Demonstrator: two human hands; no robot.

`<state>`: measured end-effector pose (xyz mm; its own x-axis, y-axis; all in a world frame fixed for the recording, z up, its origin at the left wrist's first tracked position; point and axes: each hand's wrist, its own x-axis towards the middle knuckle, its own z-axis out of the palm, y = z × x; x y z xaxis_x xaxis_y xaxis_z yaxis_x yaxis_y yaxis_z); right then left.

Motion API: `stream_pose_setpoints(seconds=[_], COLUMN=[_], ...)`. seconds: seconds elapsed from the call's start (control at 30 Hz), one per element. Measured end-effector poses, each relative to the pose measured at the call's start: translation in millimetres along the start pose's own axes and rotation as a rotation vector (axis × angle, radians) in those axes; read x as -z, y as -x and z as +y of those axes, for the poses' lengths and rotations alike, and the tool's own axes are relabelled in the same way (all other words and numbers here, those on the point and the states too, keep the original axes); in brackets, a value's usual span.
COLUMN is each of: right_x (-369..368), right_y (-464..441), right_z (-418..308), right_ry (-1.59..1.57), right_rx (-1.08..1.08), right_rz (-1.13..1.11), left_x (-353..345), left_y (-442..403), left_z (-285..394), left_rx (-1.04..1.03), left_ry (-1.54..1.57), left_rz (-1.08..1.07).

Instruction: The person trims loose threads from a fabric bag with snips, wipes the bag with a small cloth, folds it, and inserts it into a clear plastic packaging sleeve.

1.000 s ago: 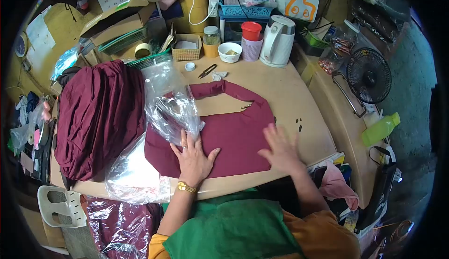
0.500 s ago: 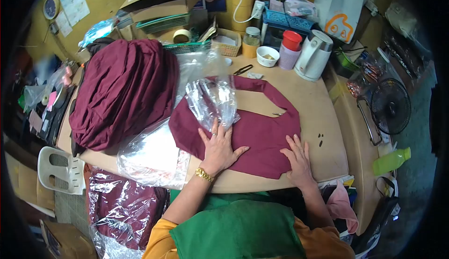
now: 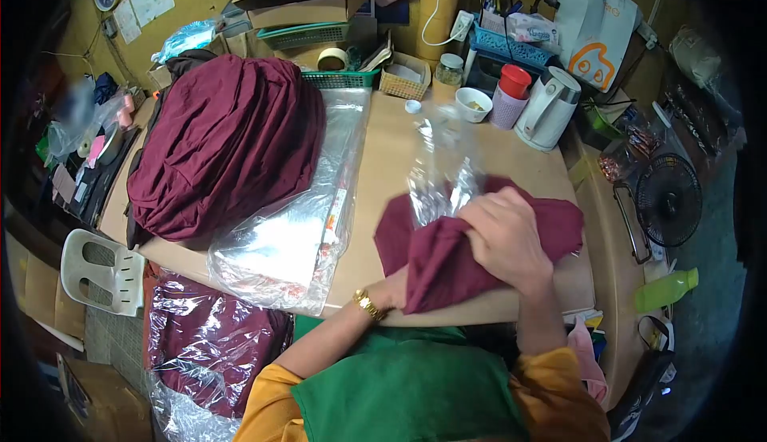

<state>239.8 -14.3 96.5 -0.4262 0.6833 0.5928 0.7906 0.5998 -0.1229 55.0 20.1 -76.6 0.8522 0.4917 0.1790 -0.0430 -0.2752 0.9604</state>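
Observation:
A maroon apron [image 3: 447, 270] lies folded and bunched at the front right of the table. My right hand [image 3: 507, 242] comes down over it with fingers curled, gripping the fabric. My left hand [image 3: 391, 289], below a gold watch, reaches beneath a raised flap of the apron, which hides its fingers. A clear plastic bag [image 3: 439, 170] rises from the folds beside my right fingers, slightly blurred. How its lower end sits in the cloth is hidden.
To the left stands a big pile of maroon cloth [image 3: 224, 146], beside flat clear plastic bags [image 3: 280, 242]. A white kettle [image 3: 549, 107], a red-lidded cup [image 3: 511, 95] and a small bowl [image 3: 473, 105] line the back right. Wrapped maroon cloth [image 3: 212, 338] sits below the table's left front.
The spread-out apron has been folded over and shifted right. My right hand went from lying at its edge to gripping on top; my left hand slipped under the cloth. The bag moved right.

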Motion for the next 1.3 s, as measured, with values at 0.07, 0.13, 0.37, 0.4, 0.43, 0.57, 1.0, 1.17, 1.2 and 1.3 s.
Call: stream_pose_setpoints(seconds=[0.07, 0.13, 0.37, 0.4, 0.43, 0.57, 1.0, 1.17, 1.2, 1.3], right_x=[6.1, -20.5, -143.1, -147.8, -145.4, -147.9, -102.5, -49.7, -41.0, 3.7], right_y=[-31.1, -45.0, -14.5, -10.7, -12.0, -34.3, 4.8, 37.0, 42.6, 60.4], right_z=[-3.9, 18.1, 88.1, 86.6, 79.4, 87.4, 96.0, 90.5, 89.7, 95.6], right_ry=[-0.031, -0.1, -0.41, -0.282, -0.23, -0.316, -0.595, -0.77, -0.833, -0.615], right_rx=[-0.175, -0.178, -0.112, -0.082, -0.164, -0.106, -0.226, -0.311, -0.371, -0.484], right_rz=[-0.491, -0.616, -0.633, -0.496, -0.537, -0.777, -0.977, -0.693, -0.597, -0.434], left_x=[-6.7, 2.4, 74.0, 87.9, 96.3, 101.5, 57.9, 29.9, 28.1, 50.3], left_y=[21.0, 25.3, 103.7, 119.6, 130.7, 148.0, 189.0, 138.3, 128.7, 98.8], left_z=[10.3, 19.7, 22.4, 21.8, 32.4, 104.9, 57.0, 61.2, 63.0, 50.3], left_rx=[0.042, -0.001, -0.056, -0.06, -0.095, -0.155, 0.728, 0.412, 0.366, 0.313], left_ry=[0.344, 0.182, -0.218, -0.402, -0.346, 0.421, 0.205, 0.36, 0.156, -0.769], left_rz=[0.143, 0.347, 1.372, 1.478, 1.422, 1.066, 1.241, 0.903, 0.793, 0.638])
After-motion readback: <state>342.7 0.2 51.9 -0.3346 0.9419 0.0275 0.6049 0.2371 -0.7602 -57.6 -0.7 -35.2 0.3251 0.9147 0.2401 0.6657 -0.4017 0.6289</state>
